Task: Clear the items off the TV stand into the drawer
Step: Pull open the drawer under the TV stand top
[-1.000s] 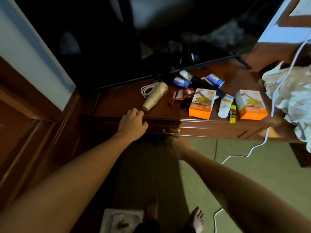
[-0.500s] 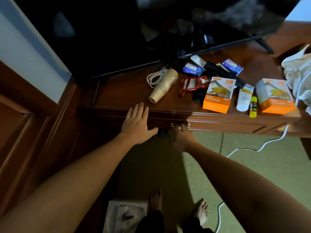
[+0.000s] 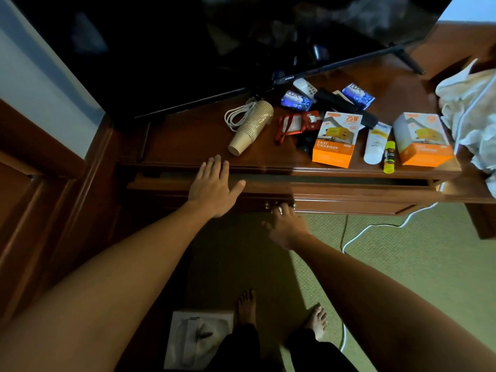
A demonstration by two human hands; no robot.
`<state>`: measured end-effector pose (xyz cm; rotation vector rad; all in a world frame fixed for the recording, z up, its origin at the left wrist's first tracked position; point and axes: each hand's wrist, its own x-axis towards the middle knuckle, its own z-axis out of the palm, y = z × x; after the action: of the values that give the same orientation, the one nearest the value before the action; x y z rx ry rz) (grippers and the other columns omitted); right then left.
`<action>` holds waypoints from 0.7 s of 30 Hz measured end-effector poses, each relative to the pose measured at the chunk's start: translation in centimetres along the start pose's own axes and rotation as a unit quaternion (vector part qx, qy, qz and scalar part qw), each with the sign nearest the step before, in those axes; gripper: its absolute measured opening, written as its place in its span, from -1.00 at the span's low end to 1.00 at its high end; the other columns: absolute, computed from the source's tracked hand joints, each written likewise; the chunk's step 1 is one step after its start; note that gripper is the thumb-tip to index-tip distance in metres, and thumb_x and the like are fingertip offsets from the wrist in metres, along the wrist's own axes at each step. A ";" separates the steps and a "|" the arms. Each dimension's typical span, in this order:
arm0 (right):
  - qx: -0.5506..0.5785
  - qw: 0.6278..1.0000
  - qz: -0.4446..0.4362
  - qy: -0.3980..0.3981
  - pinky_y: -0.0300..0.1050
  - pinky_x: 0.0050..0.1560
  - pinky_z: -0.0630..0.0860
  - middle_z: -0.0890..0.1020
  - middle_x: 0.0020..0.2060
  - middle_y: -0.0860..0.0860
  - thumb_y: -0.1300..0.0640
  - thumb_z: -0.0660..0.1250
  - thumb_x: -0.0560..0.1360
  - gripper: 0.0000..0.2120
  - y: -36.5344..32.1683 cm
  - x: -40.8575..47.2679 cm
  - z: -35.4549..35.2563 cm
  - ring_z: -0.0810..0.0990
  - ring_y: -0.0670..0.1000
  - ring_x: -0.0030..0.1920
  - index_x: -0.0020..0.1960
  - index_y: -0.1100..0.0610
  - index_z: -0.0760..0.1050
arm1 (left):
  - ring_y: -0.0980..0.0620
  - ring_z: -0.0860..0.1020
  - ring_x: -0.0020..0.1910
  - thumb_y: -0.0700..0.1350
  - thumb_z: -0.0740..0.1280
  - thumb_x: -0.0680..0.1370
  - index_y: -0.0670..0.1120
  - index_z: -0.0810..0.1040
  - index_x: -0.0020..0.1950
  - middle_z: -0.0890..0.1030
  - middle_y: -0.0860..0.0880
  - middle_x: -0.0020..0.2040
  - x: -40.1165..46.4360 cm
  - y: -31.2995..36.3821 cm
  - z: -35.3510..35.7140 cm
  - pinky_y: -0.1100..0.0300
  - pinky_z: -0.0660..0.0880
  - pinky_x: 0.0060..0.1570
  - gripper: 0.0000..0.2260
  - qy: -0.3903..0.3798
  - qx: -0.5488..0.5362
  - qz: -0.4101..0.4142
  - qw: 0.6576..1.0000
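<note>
Sliding out now, the drawer (image 3: 322, 187) shows a dark slot under the lip of the TV stand (image 3: 188, 135), where half a second ago its front sat flush and shut. That gap is the change that matters: the drop zone is starting to exist, though it looks too narrow yet to take anything. The right hand (image 3: 285, 226) is down at the brass handle (image 3: 279, 206), its grip curled onto it with fingertips hooked over the metal, doing the pulling. The left hand (image 3: 214, 187) lies flat and spread across the drawer's top edge and the stand's front rim, its grip wide open and holding nothing, seemingly steadying.

Up on the surface nothing has been cleared: the stack of paper cups (image 3: 251, 127) lies on its side just behind the left hand, a coiled white cable (image 3: 237, 115) touching it, then the red strap (image 3: 292, 124), two soap packets (image 3: 296, 99), the near charger box (image 3: 334, 139), the white tube (image 3: 375, 142), the glue stick (image 3: 389, 157) and the second charger box (image 3: 422, 139). My read: more pull is needed, then the cups are the closest first grab
</note>
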<state>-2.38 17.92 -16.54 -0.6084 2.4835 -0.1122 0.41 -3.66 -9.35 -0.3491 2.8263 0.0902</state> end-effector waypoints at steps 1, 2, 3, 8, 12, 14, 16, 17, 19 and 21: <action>-0.003 1.000 -0.003 -0.004 0.18 0.47 0.26 0.14 0.57 0.17 -0.25 0.04 0.62 -0.33 0.0 -0.5 0.3 0.16 0.19 0.55 0.59 0.13 0.11 | -0.08 -0.16 0.62 0.34 -0.19 0.61 -0.13 -0.12 0.64 -0.14 -0.16 0.64 0.0 0.1 0.0 0.00 -0.20 0.57 -0.25 -0.002 -0.002 -0.002 1.000; -0.004 1.000 -0.007 -0.008 0.18 0.48 0.24 0.13 0.57 0.17 -0.24 0.05 0.62 -0.33 0.1 -1.1 0.7 0.14 0.19 0.56 0.59 0.13 0.10 | -0.08 -0.17 0.61 0.35 -0.19 0.61 -0.13 -0.12 0.64 -0.15 -0.15 0.64 -0.1 0.1 -0.1 0.00 -0.21 0.57 -0.25 -0.006 -0.005 -0.004 1.000; -0.004 1.000 -0.010 -0.012 0.18 0.48 0.23 0.12 0.57 0.17 -0.23 0.05 0.62 -0.34 0.1 -1.6 1.0 0.14 0.20 0.56 0.59 0.12 0.10 | -0.08 -0.18 0.61 0.35 -0.19 0.61 -0.13 -0.12 0.64 -0.16 -0.15 0.64 -0.2 0.2 -0.1 0.00 -0.22 0.56 -0.25 -0.009 -0.010 -0.007 1.000; -0.010 0.999 -0.002 -0.033 0.19 0.48 0.23 0.14 0.57 0.17 -0.22 0.06 0.63 -0.36 -0.4 -3.9 1.9 0.15 0.21 0.56 0.57 0.12 0.16 | -0.05 -0.18 0.61 0.35 -0.16 0.61 -0.14 -0.12 0.64 -0.16 -0.13 0.64 -1.3 0.7 -0.2 0.00 -0.23 0.56 -0.24 -0.018 -0.028 -0.021 0.999; -0.007 0.998 -0.001 -0.062 0.25 0.51 0.19 0.08 0.59 0.19 -0.22 0.06 0.63 -0.34 -0.7 -5.6 2.5 0.10 0.24 0.57 0.59 0.14 0.12 | -0.04 -0.16 0.62 0.36 -0.13 0.61 -0.15 -0.11 0.64 -0.14 -0.12 0.64 -2.6 1.2 -0.2 0.01 -0.22 0.56 -0.23 -0.023 -0.029 -0.006 0.999; -0.009 0.998 0.003 -0.069 0.27 0.50 0.19 0.07 0.59 0.19 -0.23 0.05 0.62 -0.34 -0.8 -6.4 2.9 0.10 0.25 0.57 0.59 0.13 0.12 | -0.04 -0.16 0.62 0.36 -0.11 0.61 -0.14 -0.11 0.64 -0.14 -0.12 0.64 -3.4 1.5 0.0 0.02 -0.22 0.56 -0.22 -0.028 -0.028 0.005 0.999; -0.012 0.997 0.006 -0.075 0.28 0.50 0.20 0.07 0.59 0.19 -0.23 0.05 0.62 -0.33 -0.9 -7.1 3.3 0.11 0.25 0.57 0.59 0.13 0.12 | -0.04 -0.16 0.62 0.35 -0.09 0.61 -0.14 -0.10 0.64 -0.14 -0.12 0.64 -4.0 1.6 0.2 0.02 -0.21 0.56 -0.23 -0.036 -0.028 0.013 0.999; -0.012 0.997 0.006 -0.077 0.28 0.50 0.20 0.07 0.59 0.19 -0.23 0.05 0.62 -0.33 -1.0 -7.5 3.4 0.11 0.26 0.57 0.59 0.13 0.11 | -0.04 -0.15 0.62 0.35 -0.08 0.62 -0.14 -0.09 0.64 -0.13 -0.12 0.64 -4.2 1.6 0.2 0.02 -0.20 0.57 -0.24 -0.039 -0.029 0.016 0.999; -0.014 0.997 0.007 -0.081 0.27 0.50 0.19 0.04 0.60 0.19 -0.23 0.05 0.63 -0.33 -1.0 -8.1 3.7 0.09 0.26 0.57 0.60 0.12 0.09 | -0.05 -0.14 0.62 0.35 -0.08 0.62 -0.13 -0.08 0.64 -0.11 -0.12 0.65 -4.6 1.8 0.4 0.01 -0.19 0.57 -0.24 -0.039 -0.032 0.019 0.999; -0.014 0.996 0.006 -0.084 0.27 0.51 0.17 0.01 0.61 0.18 -0.23 0.05 0.63 -0.33 -1.1 -8.6 3.8 0.08 0.26 0.58 0.61 0.12 0.07 | -0.05 -0.13 0.62 0.34 -0.07 0.62 -0.13 -0.06 0.64 -0.10 -0.12 0.65 -5.0 2.0 0.5 0.01 -0.18 0.57 -0.25 -0.039 -0.037 0.024 0.998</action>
<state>6.46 20.95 -15.08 -0.5885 2.3286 -0.0201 4.65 -0.49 -8.29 -0.2880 2.7596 0.2130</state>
